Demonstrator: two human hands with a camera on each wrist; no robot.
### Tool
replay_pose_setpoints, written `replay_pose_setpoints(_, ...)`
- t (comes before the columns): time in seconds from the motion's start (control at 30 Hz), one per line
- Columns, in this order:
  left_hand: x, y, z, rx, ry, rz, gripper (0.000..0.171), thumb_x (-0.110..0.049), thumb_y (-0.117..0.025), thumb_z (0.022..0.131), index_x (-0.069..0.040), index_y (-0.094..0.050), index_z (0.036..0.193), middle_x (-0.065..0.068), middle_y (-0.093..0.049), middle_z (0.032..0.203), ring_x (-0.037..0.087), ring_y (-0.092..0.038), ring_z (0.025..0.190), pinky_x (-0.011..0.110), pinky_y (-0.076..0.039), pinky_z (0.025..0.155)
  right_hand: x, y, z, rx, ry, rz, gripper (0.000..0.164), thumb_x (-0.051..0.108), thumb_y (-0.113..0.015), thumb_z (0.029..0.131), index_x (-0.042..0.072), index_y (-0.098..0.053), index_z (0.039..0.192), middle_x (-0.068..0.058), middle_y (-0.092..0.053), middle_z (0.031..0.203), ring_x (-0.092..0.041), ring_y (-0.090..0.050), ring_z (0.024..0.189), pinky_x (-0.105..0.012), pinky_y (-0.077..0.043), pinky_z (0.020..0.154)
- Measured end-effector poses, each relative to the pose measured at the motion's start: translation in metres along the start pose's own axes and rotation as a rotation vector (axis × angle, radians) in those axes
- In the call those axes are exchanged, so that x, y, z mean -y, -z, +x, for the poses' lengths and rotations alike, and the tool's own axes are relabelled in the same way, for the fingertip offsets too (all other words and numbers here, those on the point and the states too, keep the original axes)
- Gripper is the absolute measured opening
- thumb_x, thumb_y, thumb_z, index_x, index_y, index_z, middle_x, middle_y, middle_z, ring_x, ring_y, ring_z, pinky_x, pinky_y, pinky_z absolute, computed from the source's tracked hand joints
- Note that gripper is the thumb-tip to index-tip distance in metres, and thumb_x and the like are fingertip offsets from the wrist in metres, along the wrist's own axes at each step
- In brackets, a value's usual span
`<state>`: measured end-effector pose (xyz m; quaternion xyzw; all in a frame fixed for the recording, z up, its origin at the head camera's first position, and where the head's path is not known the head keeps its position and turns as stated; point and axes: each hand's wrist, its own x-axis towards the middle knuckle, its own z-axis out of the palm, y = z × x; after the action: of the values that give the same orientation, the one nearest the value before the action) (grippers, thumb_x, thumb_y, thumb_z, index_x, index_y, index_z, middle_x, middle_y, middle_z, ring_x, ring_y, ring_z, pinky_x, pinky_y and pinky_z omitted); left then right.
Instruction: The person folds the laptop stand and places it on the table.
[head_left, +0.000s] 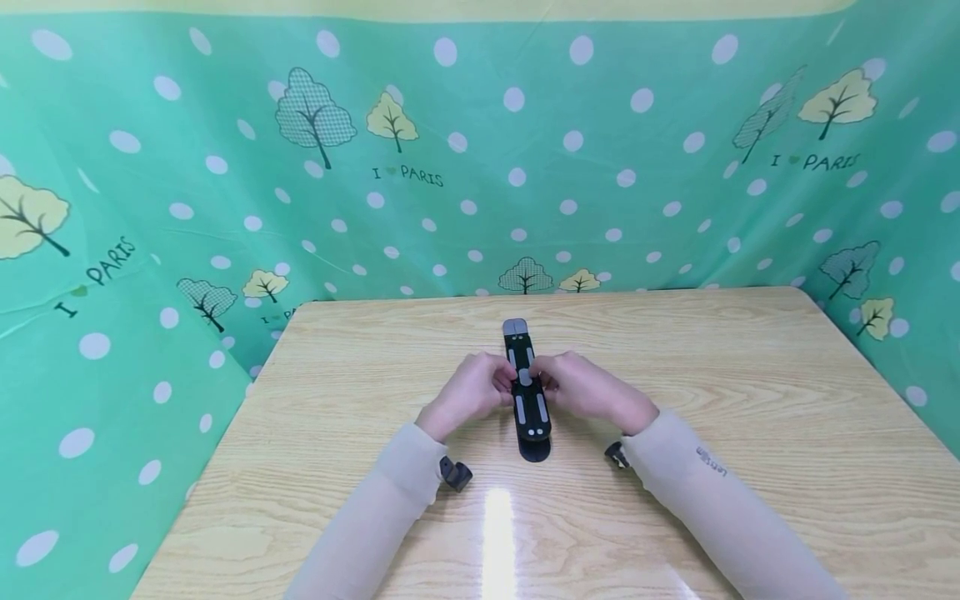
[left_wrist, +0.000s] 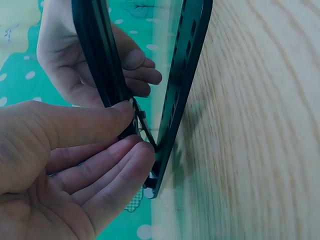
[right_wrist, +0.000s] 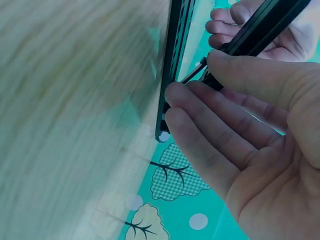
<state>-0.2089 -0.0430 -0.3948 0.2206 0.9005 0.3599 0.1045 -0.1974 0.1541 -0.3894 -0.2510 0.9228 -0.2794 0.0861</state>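
Note:
A black folding laptop stand [head_left: 525, 378] with grey pads stands on the table, its long side pointing away from me. Its upper plate [left_wrist: 97, 45] is raised at an angle over the base plate [left_wrist: 186, 65], and a thin strut [left_wrist: 146, 129] shows between the two near the far end. My left hand [head_left: 472, 387] pinches the left edge of the upper plate between thumb and fingers. On the opposite edge, my right hand [head_left: 588, 388] pinches the same plate, its thumb near the round middle pad. In the right wrist view the lower fingers reach close to the base plate [right_wrist: 174, 60].
The light wood-grain table [head_left: 322, 400] carries the stand. A green curtain [head_left: 480, 167] with dots and trees hangs behind and along both sides. Dark straps with small mounts [head_left: 456, 475] sit at the sleeve cuffs. A bright light reflection lies on the tabletop in front.

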Motion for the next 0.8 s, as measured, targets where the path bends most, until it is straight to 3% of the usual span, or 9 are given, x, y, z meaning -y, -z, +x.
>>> replay_pose_setpoints(0.3,-0.0044,-0.0013,-0.0028,0.038,0.021,0.073,0.037,0.001,-0.077,0.074,0.0,-0.067,0.11,0.005,-0.069,0.094,0.014,-0.064,0.084,0.024,-0.053,0.078,-0.001,-0.0032,-0.0021,0.033,0.029,0.01,0.036,-0.009,-0.066,0.08,0.002,-0.062,0.115,-0.009,-0.069,0.096,-0.013,-0.064,0.083,-0.029,-0.054,0.076)
replay_pose_setpoints(0.8,-0.0037,-0.0041,-0.0044,0.053,0.017,0.139,0.04,0.002,-0.076,0.073,0.0,-0.066,0.111,0.008,-0.069,0.095,0.015,-0.064,0.082,0.025,-0.053,0.075,-0.0003,-0.0079,-0.0016,0.055,0.027,-0.019,0.04,-0.007,-0.066,0.081,0.0,-0.061,0.12,-0.011,-0.068,0.104,-0.015,-0.065,0.089,-0.029,-0.054,0.08)
